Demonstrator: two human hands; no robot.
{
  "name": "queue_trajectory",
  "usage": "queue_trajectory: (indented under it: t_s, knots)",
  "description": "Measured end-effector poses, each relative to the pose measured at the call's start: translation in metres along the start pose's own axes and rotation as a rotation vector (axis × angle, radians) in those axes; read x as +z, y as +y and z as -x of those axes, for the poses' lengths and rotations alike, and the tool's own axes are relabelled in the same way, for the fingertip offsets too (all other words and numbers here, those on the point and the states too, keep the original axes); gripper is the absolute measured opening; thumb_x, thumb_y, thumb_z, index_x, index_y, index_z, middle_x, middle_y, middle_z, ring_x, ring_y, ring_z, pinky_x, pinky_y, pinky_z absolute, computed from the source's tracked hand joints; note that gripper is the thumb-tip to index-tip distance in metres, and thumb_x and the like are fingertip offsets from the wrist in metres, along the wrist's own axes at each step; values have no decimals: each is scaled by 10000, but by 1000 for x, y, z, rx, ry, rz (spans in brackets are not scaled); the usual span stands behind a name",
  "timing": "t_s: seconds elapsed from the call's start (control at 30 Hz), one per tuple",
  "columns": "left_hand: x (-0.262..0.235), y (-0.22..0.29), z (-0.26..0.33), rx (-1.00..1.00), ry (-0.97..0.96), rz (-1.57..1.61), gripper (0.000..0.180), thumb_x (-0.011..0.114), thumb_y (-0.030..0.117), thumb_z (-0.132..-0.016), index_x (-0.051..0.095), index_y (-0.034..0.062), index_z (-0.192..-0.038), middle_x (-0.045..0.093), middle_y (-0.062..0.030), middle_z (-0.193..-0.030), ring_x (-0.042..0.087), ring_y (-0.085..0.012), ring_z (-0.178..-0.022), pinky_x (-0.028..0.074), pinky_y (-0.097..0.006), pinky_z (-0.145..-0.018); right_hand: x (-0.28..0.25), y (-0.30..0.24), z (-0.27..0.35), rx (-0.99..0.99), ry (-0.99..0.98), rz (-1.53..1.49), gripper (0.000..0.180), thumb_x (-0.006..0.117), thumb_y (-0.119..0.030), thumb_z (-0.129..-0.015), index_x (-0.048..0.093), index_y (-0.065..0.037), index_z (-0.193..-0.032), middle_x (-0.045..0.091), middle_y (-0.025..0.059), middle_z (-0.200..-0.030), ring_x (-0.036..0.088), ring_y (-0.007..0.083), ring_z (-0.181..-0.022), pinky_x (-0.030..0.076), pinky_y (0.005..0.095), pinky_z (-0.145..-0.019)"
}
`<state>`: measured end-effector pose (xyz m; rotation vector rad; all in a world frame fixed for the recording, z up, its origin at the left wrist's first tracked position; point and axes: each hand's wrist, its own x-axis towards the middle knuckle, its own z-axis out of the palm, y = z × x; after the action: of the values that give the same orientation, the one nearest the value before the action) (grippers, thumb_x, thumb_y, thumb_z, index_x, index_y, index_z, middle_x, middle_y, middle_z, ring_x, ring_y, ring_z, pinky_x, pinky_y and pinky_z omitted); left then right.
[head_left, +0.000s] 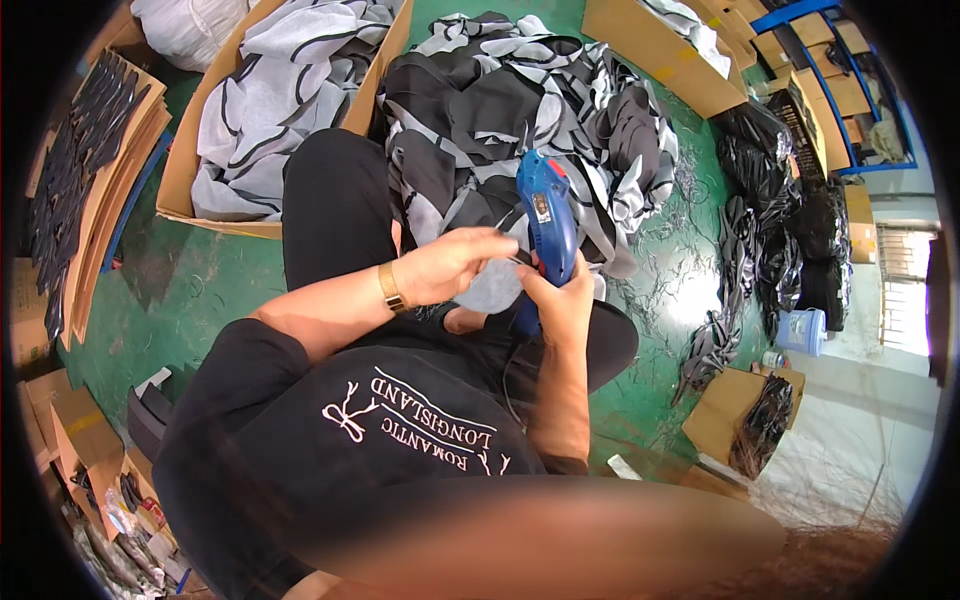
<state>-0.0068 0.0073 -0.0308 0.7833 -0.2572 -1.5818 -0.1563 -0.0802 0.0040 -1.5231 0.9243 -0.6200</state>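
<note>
My right hand [562, 298] is wrapped round a blue hand-held power tool [548, 215] with red buttons, its body pointing away from me. A dark cord [508, 385] hangs below that hand. My left hand [455, 263], with a gold-coloured watch at the wrist, has its fingers pinched at the upper edge of a light grey piece of fabric [490, 287]. Its fingertips are slightly blurred and come close to my right thumb. Just beyond both hands lies a big heap of grey and black fabric pieces [490, 110].
An open cardboard box [225, 228] of grey fabric stands at the far left, another box [665, 60] at the far right. Thin dark offcuts [660, 340] litter the green floor. Black plastic bags [765, 170] and a light blue bucket [802, 330] stand to the right.
</note>
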Motion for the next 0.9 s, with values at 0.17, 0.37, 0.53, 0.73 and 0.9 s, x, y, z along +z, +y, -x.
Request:
queue_trajectory:
  t_s: [0.17,0.37,0.53,0.73,0.9]
  knots:
    - [-8,9,-14,-96,-124,419,336,639,396,-863,600,89,-994,624,0,-838,583,-99,-754,457,-234,-676,-2,-2,8,59,-57,-74,363,718,1,-651,588,4,-990,592,15,-847,541,81,-721,449,224,-665]
    - [-7,15,-26,-12,-46,314,254,642,199,-879,581,116,-1111,650,-5,-966,639,-126,-792,529,-259,-673,-10,8,13,44,-21,-115,343,708,-12,-685,590,6,-1007,606,29,-852,564,98,-734,456,234,-672]
    - [-5,28,-21,228,116,134,262,657,132,-866,580,60,-1106,631,-34,-1015,627,-142,-887,555,-326,-779,-32,14,31,140,34,-233,295,666,-71,-748,575,45,-1004,594,67,-781,594,151,-676,505,285,-658]
    - [6,26,-21,419,181,39,233,604,44,-883,595,40,-1115,647,-50,-1038,631,-149,-940,537,-315,-824,-45,17,53,261,-139,-257,317,677,-38,-729,576,50,-1016,595,69,-813,573,137,-612,477,262,-573]
    - [8,23,-20,379,192,-30,222,602,28,-876,603,19,-1098,645,-61,-1044,628,-146,-950,527,-295,-836,-40,19,55,309,-131,-255,308,666,-26,-728,576,51,-1012,593,73,-813,561,133,-590,469,261,-538]
